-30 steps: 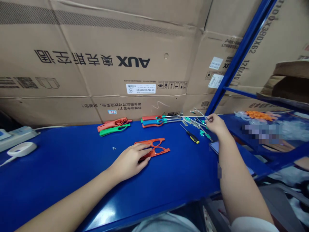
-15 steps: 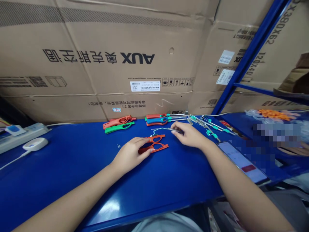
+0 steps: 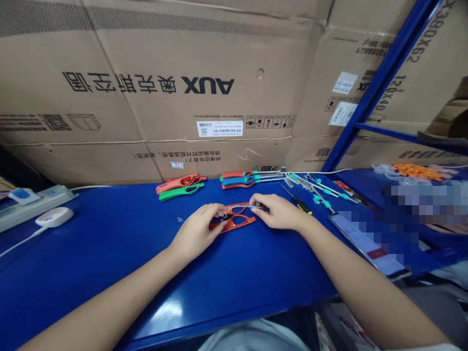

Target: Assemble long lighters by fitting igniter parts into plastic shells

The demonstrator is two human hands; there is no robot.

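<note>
Two orange lighter handle halves (image 3: 244, 222) lie side by side on the blue table, their open trigger loops pointing right. Over their left ends is my left hand (image 3: 199, 225), its thumb and forefinger closed on a small black part (image 3: 225, 216). A thin pale wire (image 3: 236, 206) runs from there to a slim metal lighter tube (image 3: 252, 206). My right hand (image 3: 276, 210) pinches that tube just above the right ends of the halves. Part of the upper half is hidden behind the fingers and the tube.
Behind lie red and green handle shells (image 3: 181, 187) and assembled long lighters (image 3: 237, 179). To the right are a screwdriver (image 3: 302, 204), several metal tubes with green fittings (image 3: 321, 190) and a phone (image 3: 365, 243). A power strip (image 3: 54, 202) sits left; cardboard (image 3: 153, 48) stands behind.
My right hand has come left from the pile of tubes, bringing a wired lighter tube to the orange halves. My left fingers have gone from resting on the halves to pinching the small black part.
</note>
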